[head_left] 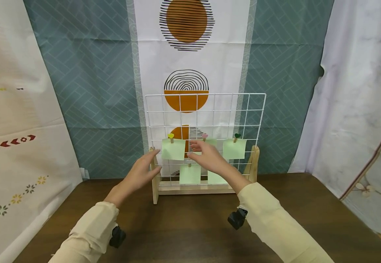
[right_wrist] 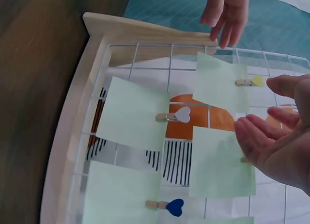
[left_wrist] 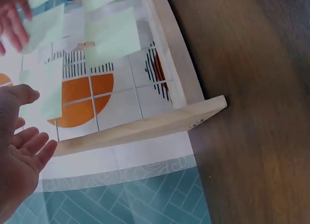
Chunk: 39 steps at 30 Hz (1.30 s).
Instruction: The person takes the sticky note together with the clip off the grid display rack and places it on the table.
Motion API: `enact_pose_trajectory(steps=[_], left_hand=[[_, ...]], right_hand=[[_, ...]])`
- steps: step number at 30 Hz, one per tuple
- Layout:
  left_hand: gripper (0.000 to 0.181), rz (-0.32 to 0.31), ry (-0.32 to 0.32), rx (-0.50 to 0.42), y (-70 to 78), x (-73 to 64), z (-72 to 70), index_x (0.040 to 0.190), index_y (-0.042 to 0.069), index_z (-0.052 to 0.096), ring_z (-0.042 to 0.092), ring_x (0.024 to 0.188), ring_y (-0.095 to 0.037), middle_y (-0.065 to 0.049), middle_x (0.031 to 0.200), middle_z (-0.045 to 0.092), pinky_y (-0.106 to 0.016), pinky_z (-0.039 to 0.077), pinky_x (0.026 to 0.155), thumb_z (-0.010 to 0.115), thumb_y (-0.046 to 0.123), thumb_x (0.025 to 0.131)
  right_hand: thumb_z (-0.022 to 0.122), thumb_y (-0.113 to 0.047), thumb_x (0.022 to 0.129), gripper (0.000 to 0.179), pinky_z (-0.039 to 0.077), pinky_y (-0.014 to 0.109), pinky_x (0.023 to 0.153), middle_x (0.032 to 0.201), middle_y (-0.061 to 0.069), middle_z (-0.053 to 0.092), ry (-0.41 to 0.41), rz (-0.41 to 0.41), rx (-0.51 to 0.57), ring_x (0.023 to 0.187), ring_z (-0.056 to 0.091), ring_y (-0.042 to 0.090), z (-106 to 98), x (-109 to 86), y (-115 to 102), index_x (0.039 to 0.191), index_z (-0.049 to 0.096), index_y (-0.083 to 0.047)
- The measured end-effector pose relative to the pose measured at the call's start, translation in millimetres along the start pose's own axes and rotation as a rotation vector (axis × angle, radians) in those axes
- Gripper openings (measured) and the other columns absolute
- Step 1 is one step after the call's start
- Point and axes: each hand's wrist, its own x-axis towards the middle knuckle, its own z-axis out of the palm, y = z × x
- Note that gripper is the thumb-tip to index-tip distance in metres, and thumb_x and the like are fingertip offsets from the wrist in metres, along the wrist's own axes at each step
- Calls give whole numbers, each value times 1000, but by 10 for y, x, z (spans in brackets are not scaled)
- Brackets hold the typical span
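A white wire grid rack [head_left: 207,94] on a wooden base [head_left: 193,189] stands upright at the table's back. Several pale green paper notes hang on it from small wooden clothespins with hearts. The note [head_left: 173,150] at upper left has a yellow heart clothespin [head_left: 170,136]; a dark green heart clothespin [head_left: 237,136] tops the right one. White [right_wrist: 182,114] and blue [right_wrist: 175,207] heart clothespins hold lower notes. My left hand [head_left: 141,171], fingers spread, is near the rack's left wooden foot, empty. Before the middle upper note, my right hand [head_left: 208,157] has loosely bent fingers, holding nothing.
The brown wooden table [head_left: 190,226] stretches in front of the rack. Behind it hangs a teal and white curtain [head_left: 95,91] with orange shapes. Patterned cloths flank the table on the left [head_left: 19,120] and right [head_left: 358,91].
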Motion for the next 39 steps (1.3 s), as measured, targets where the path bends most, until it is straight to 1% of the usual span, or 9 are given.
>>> enact_pose_trajectory(steps=[3, 6, 7, 10, 12, 17, 26, 32, 39], left_hand=[[56, 8, -15, 35, -4, 58, 2, 134, -14, 43, 39, 127, -50, -33, 134, 47, -58, 33, 102, 68, 2, 86], [57, -29, -19, 16, 5, 117, 3, 135, -14, 43, 43, 123, -50, -34, 130, 50, -58, 37, 99, 68, 3, 86], [56, -50, -19, -13, 10, 137, 3, 134, -14, 43, 46, 121, -49, -34, 130, 50, -57, 40, 97, 67, 3, 87], [53, -147, -16, -160, 35, 202, 5, 135, -14, 42, 51, 118, -46, -33, 131, 50, -52, 45, 94, 63, 5, 90], [51, -220, -4, -265, 47, 243, 11, 135, -14, 41, 53, 118, -44, -32, 133, 49, -49, 46, 94, 61, 5, 92], [50, -365, 17, -381, 62, 324, 32, 137, -11, 42, 51, 121, -40, -28, 135, 49, -47, 45, 96, 59, 7, 94], [46, -595, 70, -565, 131, 478, 54, 139, -4, 44, 45, 128, -34, -22, 138, 49, -46, 38, 103, 53, 13, 97], [37, -610, 97, -492, 189, 572, 83, 130, -7, 53, 51, 120, -34, -24, 130, 55, -44, 43, 97, 52, 9, 96], [27, -624, 154, -502, 169, 583, -12, 113, -8, 63, 61, 98, -30, -20, 111, 63, -39, 50, 88, 53, 8, 95]], right_hand=[[61, -16, 95, 48, 47, 42, 94, 132, 16, 57, 12, -20, -23, 121, 54, 27, 8, 104, -38, 139, 48, -2], [61, -13, 94, 42, 44, 43, 97, 128, 15, 60, 25, -61, -57, 117, 57, 26, 22, 215, -76, 134, 53, -1], [61, -12, 94, 41, 43, 44, 98, 127, 14, 61, 30, -70, -63, 116, 58, 25, 28, 248, -92, 133, 54, 0], [62, -12, 94, 37, 28, 53, 108, 124, 12, 63, 52, -100, -104, 113, 60, 24, 53, 335, -145, 129, 58, 0], [62, -12, 94, 36, 27, 53, 108, 123, 11, 63, 64, -103, -116, 114, 60, 24, 84, 386, -176, 128, 59, -1], [61, -13, 95, 35, 43, 42, 99, 126, 10, 63, 67, -87, -94, 118, 57, 23, 172, 491, -240, 129, 59, -4], [52, -12, 97, 38, 49, 30, 90, 125, 12, 63, 78, -54, -113, 108, 62, 22, 215, 688, -297, 133, 55, 1], [51, -13, 100, 34, 51, 29, 81, 122, 13, 64, 71, -31, -126, 90, 66, 22, 226, 750, -289, 130, 58, 1], [57, -14, 98, 31, 48, 32, 91, 119, 10, 66, 73, -47, -202, 110, 61, 23, 255, 771, -281, 126, 63, -3]])
